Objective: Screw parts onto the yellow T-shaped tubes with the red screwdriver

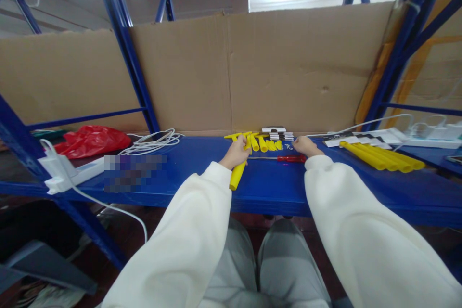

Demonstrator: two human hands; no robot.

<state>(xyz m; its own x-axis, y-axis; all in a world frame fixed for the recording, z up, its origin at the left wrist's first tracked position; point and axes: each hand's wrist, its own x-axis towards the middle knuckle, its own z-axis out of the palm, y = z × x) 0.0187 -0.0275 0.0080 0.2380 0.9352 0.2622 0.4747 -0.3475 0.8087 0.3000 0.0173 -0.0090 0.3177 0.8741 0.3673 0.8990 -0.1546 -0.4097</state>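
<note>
My left hand (pixel 234 152) is closed around a yellow tapered plastic handle (pixel 237 176), whose wide end points down toward the shelf's front edge. My right hand (pixel 305 146) rests at the blue surface with its fingertips together, beside a small scatter of tiny light-coloured parts (pixel 288 146). Whatever those fingertips pinch, if anything, is too small to make out. Between the hands lies a screwdriver with a red handle (pixel 288 158), its shaft pointing left. Behind it several yellow plastic pieces (pixel 263 144) sit in a row, near a stack of black-and-white pieces (pixel 277 134).
Several long yellow handles (pixel 382 156) with white-and-black cards lie on the right. At left are a red plastic bag (pixel 93 141), a coiled white cable (pixel 155 143) and a power strip (pixel 81 173). Cardboard (pixel 288 72) walls the back between blue posts (pixel 139 77).
</note>
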